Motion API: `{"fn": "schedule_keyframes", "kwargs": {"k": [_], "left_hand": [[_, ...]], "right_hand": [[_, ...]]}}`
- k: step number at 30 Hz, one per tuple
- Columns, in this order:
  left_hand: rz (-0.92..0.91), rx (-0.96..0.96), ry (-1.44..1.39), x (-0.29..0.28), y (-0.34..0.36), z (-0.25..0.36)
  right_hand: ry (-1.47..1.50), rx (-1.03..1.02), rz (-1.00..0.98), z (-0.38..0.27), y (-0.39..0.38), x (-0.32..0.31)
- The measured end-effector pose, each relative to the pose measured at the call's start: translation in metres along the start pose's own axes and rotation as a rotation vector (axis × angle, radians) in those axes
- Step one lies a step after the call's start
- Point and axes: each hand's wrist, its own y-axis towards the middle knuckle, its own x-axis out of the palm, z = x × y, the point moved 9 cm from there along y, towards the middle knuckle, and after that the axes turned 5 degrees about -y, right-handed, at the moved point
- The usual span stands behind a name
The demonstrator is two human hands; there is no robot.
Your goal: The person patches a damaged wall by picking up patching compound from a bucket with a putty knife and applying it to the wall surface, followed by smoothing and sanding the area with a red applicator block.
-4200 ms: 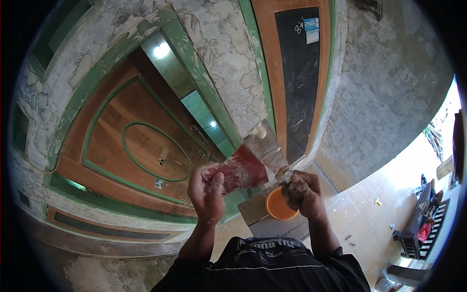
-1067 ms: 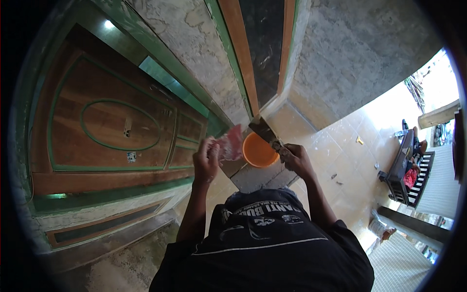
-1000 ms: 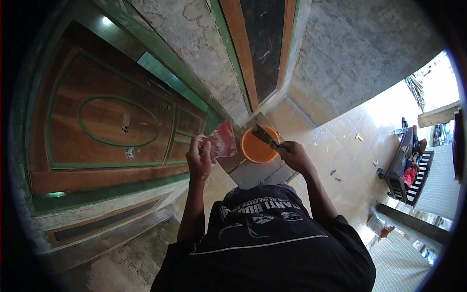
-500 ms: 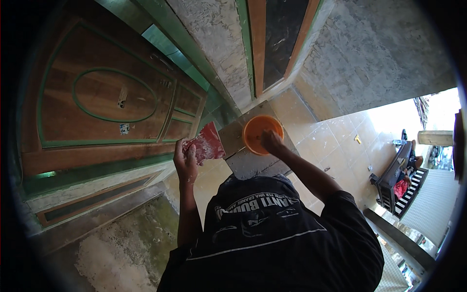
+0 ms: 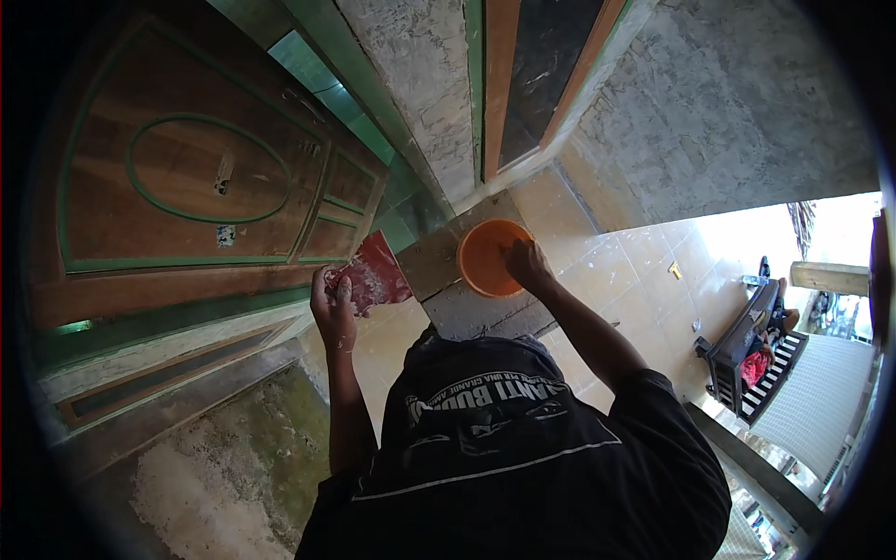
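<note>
My left hand (image 5: 333, 297) grips a flat red sheet (image 5: 375, 277) by its lower left edge. Whitish paste is smeared over the sheet, and some marks my fingers too. To its right an orange bucket (image 5: 481, 262) stands on a grey-brown wooden surface (image 5: 439, 268). My right hand (image 5: 530, 268) is at the bucket's right rim with the fingers curled closed, their tips over the opening. Whatever is in those fingers, if anything, is hidden from view.
At the left stands a brown wooden door (image 5: 201, 201) with green trim. Rough grey plaster walls (image 5: 719, 112) flank a framed dark panel (image 5: 551, 70). On the tiled floor (image 5: 625, 280) lies a small yellow object (image 5: 675, 271). A dark slatted bench (image 5: 761, 359) is at the right, with a person partly visible there.
My right hand has shifted from inside the bucket to its right rim. The left hand still holds the red sheet, and the whole view has turned slightly.
</note>
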Motion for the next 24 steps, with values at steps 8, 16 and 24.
{"fn": "schedule_keyframes", "kwargs": {"k": [8,16,24], "left_hand": [[0.017,0.023,-0.007,-0.018,-0.003,-0.023],[0.109,-0.045,0.004,-0.026,-0.013,-0.018],[0.101,0.098,0.118,-0.032,-0.006,-0.024]], "right_hand": [[0.206,-0.080,-0.372,-0.008,0.004,0.029],[0.059,0.106,-0.347,-0.019,-0.008,0.009],[0.090,0.202,-0.287,-0.041,-0.015,-0.023]]}}
